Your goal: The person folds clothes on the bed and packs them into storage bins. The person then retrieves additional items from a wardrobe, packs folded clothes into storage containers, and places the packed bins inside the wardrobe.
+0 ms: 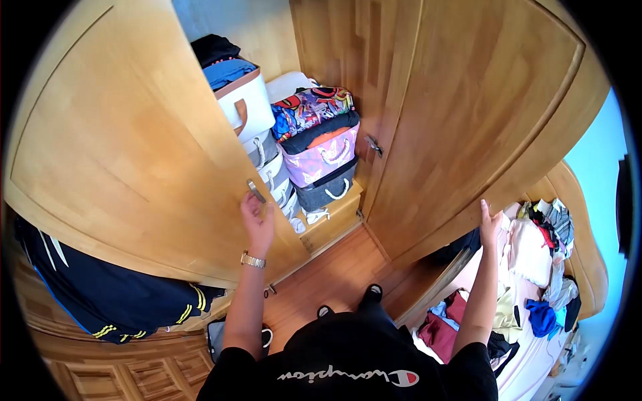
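The left wardrobe door (134, 134) stands at left, the right wardrobe door (468, 127) at right, flanking stacked storage baskets (321, 157) at the far side. Both panels appear stiff, smooth and fairly heavy, likely swinging easily on hinges; sound holds are the metal handle (255, 192) and the free edges. Long axes run upright, near edges towards the wearer. The left hand (258, 224) is at the handle, thumb and fingers apart; the right hand (491, 224) meets its door's edge, finger closure undeterminable.
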Action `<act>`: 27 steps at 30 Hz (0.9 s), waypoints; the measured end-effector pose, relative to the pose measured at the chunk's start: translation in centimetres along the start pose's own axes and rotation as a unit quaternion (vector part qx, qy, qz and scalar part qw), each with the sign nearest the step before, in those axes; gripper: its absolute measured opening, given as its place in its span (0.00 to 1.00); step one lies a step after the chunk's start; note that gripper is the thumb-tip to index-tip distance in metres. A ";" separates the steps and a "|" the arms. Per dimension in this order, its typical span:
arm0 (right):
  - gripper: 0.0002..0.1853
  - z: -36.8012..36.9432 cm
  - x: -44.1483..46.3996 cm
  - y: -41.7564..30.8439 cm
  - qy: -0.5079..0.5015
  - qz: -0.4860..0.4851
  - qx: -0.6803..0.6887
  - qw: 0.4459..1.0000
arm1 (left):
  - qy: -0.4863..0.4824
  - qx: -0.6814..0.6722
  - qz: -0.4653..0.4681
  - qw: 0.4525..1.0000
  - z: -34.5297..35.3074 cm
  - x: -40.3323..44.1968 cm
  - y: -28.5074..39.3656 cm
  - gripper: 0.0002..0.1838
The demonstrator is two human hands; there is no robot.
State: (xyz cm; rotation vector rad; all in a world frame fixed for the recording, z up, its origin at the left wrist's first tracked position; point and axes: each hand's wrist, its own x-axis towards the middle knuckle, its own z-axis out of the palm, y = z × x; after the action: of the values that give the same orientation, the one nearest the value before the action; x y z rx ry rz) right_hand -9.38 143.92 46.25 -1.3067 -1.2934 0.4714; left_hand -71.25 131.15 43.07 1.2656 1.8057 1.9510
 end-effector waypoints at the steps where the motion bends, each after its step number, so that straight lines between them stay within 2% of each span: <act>1: 0.18 -0.3 0.7 0.3 0.010 -0.005 -0.006 1.000 | 0.033 0.016 0.023 0.999 0.3 -0.4 0.5 0.29; 4: 0.18 -0.7 2.7 1.0 0.006 0.004 0.024 1.000 | 0.138 0.111 0.053 0.983 0.0 -3.5 0.3 0.28; 7: 0.18 -1.3 4.1 2.7 0.003 0.019 0.059 0.998 | 0.041 0.176 0.106 0.978 0.9 -6.4 -0.5 0.26; 10: 0.18 -0.9 4.8 3.1 0.012 0.021 0.084 0.996 | -0.084 0.152 0.076 0.982 5.4 -7.1 2.0 0.26; 13: 0.17 -1.2 4.9 3.7 -0.007 -0.001 0.068 0.998 | -0.120 0.150 0.064 0.979 10.1 -6.3 0.6 0.28; 16: 0.17 -1.4 4.4 4.5 -0.016 -0.010 0.051 0.999 | -0.132 0.213 0.140 0.958 14.6 -3.8 -1.2 0.31; 18: 0.17 -1.2 3.6 4.1 -0.031 0.031 0.090 0.995 | -0.149 0.202 0.096 0.963 17.6 -1.1 -2.2 0.33; 19: 0.20 -1.3 3.1 3.3 -0.035 0.044 0.078 0.995 | -0.162 0.195 0.075 0.964 18.9 0.0 -2.7 0.33; 21: 0.24 -1.0 1.9 2.1 0.002 0.074 0.055 0.996 | -0.169 0.222 0.121 0.953 21.4 2.8 -3.9 0.35; 23: 0.30 -0.7 0.0 2.1 0.042 0.042 0.089 0.994 | -0.178 0.245 0.168 0.938 23.8 6.5 -4.8 0.38; 25: 0.31 -1.4 -3.2 1.8 0.061 0.048 0.045 0.996 | -0.166 0.298 0.227 0.912 26.1 10.6 -5.5 0.42; 27: 0.31 -2.9 -8.7 4.6 0.048 0.109 -0.017 0.993 | -0.167 0.419 0.214 0.867 28.2 14.5 -4.5 0.47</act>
State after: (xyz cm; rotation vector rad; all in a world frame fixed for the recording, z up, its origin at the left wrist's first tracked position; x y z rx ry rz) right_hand -7.78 136.57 39.25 -1.4892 -1.0877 0.5339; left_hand -62.68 162.01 42.39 2.2441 2.3967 0.9122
